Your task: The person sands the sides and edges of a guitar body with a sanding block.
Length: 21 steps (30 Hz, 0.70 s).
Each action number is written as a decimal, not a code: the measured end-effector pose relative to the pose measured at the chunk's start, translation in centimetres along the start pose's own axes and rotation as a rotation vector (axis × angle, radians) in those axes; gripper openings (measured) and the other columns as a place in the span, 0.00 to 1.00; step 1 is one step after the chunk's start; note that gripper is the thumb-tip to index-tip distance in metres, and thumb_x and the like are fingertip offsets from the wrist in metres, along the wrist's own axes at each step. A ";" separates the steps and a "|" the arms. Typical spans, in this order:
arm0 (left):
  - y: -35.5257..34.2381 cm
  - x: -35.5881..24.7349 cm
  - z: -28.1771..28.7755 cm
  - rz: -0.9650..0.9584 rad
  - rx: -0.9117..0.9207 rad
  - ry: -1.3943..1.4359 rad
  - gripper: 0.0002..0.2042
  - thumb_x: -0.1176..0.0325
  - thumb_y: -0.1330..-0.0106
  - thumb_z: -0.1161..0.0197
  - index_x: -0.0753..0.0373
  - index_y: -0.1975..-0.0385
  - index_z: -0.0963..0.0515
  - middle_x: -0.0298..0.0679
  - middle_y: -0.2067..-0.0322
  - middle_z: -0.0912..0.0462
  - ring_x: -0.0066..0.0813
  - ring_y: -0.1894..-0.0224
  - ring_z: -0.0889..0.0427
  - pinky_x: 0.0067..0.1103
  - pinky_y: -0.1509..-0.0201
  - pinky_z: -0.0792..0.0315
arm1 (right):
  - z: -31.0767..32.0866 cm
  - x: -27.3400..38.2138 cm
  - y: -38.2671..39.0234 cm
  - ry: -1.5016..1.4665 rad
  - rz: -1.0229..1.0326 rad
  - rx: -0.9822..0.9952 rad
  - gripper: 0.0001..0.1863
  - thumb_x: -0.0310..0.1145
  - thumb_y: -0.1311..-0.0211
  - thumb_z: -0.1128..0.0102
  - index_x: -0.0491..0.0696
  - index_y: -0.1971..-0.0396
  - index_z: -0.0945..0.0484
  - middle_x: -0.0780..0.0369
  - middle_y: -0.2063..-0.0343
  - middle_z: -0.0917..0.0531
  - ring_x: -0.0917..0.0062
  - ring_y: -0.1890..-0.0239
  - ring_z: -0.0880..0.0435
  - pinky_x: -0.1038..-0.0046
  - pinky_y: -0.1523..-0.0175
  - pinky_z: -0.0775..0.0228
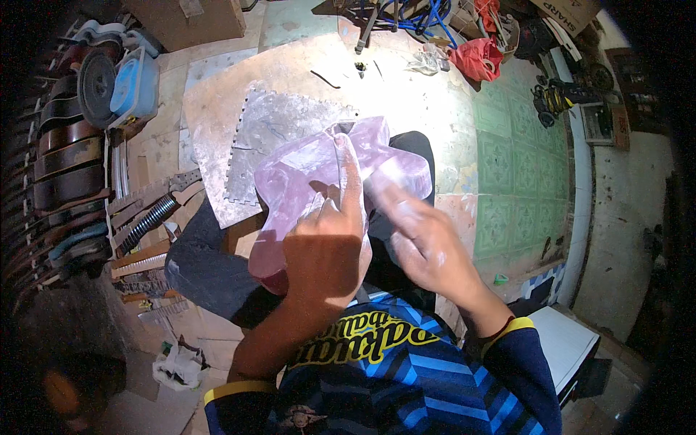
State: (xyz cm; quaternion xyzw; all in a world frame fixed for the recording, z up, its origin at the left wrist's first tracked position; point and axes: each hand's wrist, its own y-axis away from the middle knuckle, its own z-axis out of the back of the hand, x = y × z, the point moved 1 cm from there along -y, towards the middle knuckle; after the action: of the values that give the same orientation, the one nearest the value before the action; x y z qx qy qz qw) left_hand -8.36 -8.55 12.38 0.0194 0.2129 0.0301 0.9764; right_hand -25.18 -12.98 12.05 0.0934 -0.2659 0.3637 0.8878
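Note:
A pinkish-purple, dust-covered electric guitar body (pixel 279 210) lies tilted across my lap. My left hand (pixel 330 225) grips it near the middle. Its index finger stretches up to the dark notch between the horns, while the other fingers curl in. My right hand (pixel 420 235) is over the right side of the body, beside the left index finger. Motion smears its fingertips, and a whitish blur lies over the surface there. Whether it holds anything I cannot make out. White dust coats both hands.
Under and beyond the body lie a grey interlocking mat (pixel 261 130) and a worn board (pixel 210 109). Curved wooden pieces (pixel 69 156) line the left, with a blue container (pixel 134 87) beside them. Blue cable (pixel 428 18) and a red bag (pixel 478 58) sit at the back. Green tiles (pixel 518 145) are at right.

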 end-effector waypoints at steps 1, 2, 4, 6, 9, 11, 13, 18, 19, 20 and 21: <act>-0.1 -0.1 -0.2 0.014 -0.001 -0.001 0.56 0.68 0.47 0.28 0.65 0.21 0.59 0.48 0.84 0.21 0.49 0.80 0.16 0.39 0.72 0.22 | 0.2 -0.1 0.0 0.014 -0.002 -0.025 0.38 0.21 0.46 0.42 0.42 0.30 0.36 0.45 0.28 0.36 0.52 0.65 0.12 0.58 0.63 0.17; -0.1 -0.1 -0.4 0.028 -0.002 -0.002 0.56 0.68 0.47 0.28 0.65 0.21 0.60 0.48 0.84 0.21 0.49 0.80 0.17 0.39 0.72 0.22 | -0.1 0.8 -0.2 0.113 -0.150 -0.010 0.38 0.21 0.46 0.42 0.41 0.30 0.35 0.44 0.28 0.36 0.52 0.64 0.12 0.58 0.62 0.17; -0.5 -0.3 -0.5 0.015 0.003 -0.003 0.56 0.68 0.48 0.28 0.65 0.21 0.59 0.48 0.84 0.20 0.49 0.80 0.17 0.40 0.72 0.22 | -1.5 0.5 0.0 0.239 -0.234 0.060 0.38 0.22 0.46 0.41 0.42 0.30 0.35 0.43 0.29 0.36 0.52 0.61 0.12 0.56 0.60 0.17; -0.7 -0.6 -0.4 0.011 0.040 -0.013 0.56 0.68 0.48 0.28 0.65 0.21 0.59 0.48 0.83 0.20 0.50 0.79 0.16 0.40 0.71 0.22 | -2.8 -0.2 0.3 0.056 -0.090 -0.055 0.43 0.18 0.49 0.42 0.43 0.27 0.38 0.43 0.29 0.36 0.48 0.53 0.15 0.57 0.56 0.17; -0.6 -0.7 0.1 0.048 0.103 -0.050 0.56 0.68 0.48 0.28 0.65 0.21 0.59 0.48 0.82 0.19 0.50 0.78 0.16 0.41 0.70 0.22 | 0.5 -0.4 -0.4 -0.063 0.005 -0.092 0.43 0.15 0.50 0.44 0.42 0.28 0.37 0.41 0.28 0.37 0.43 0.46 0.18 0.58 0.49 0.18; -0.5 -0.8 -0.4 0.058 0.100 -0.051 0.56 0.68 0.48 0.28 0.64 0.21 0.59 0.48 0.81 0.18 0.51 0.77 0.16 0.41 0.70 0.22 | 1.1 0.3 -0.3 -0.042 -0.122 -0.075 0.40 0.15 0.49 0.45 0.41 0.30 0.34 0.40 0.30 0.35 0.43 0.46 0.18 0.60 0.47 0.18; -0.7 -0.9 -0.5 0.045 0.072 -0.045 0.56 0.68 0.48 0.28 0.64 0.21 0.59 0.48 0.81 0.18 0.51 0.77 0.15 0.41 0.69 0.22 | -0.7 0.8 -0.2 -0.032 -0.216 -0.017 0.39 0.15 0.49 0.48 0.40 0.31 0.33 0.41 0.30 0.33 0.45 0.46 0.17 0.61 0.48 0.18; -0.6 -0.8 0.2 0.054 0.117 0.022 0.56 0.68 0.47 0.28 0.64 0.21 0.59 0.49 0.80 0.18 0.52 0.76 0.15 0.41 0.68 0.22 | 0.0 -0.4 -0.1 -0.238 -0.112 0.022 0.38 0.16 0.48 0.47 0.39 0.31 0.33 0.41 0.30 0.33 0.45 0.41 0.20 0.59 0.42 0.22; -0.6 -0.7 0.1 0.074 0.097 0.034 0.56 0.68 0.47 0.28 0.64 0.21 0.59 0.50 0.80 0.18 0.53 0.76 0.15 0.41 0.68 0.22 | 0.2 -0.2 -0.2 -0.144 -0.072 -0.038 0.37 0.17 0.47 0.47 0.38 0.31 0.33 0.41 0.31 0.33 0.45 0.39 0.22 0.58 0.39 0.23; -0.5 -0.7 -0.1 0.094 0.076 0.045 0.56 0.68 0.47 0.28 0.63 0.21 0.60 0.50 0.80 0.18 0.53 0.76 0.15 0.41 0.68 0.22 | -0.5 0.8 -0.3 -0.067 -0.172 -0.042 0.36 0.17 0.47 0.49 0.37 0.32 0.32 0.41 0.31 0.31 0.46 0.37 0.23 0.58 0.36 0.26; -0.4 -0.7 -0.2 0.076 0.093 0.036 0.56 0.68 0.46 0.28 0.63 0.21 0.60 0.50 0.81 0.18 0.53 0.76 0.15 0.41 0.68 0.22 | -0.9 0.7 -0.4 -0.127 -0.182 -0.010 0.36 0.17 0.47 0.50 0.37 0.32 0.32 0.41 0.32 0.31 0.46 0.35 0.25 0.58 0.34 0.28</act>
State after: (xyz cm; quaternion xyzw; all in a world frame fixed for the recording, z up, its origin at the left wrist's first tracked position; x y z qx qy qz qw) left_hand -9.06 -8.99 12.44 0.0721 0.2309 0.0578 0.9686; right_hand -24.14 -12.50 11.69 0.1357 -0.3139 0.2738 0.8989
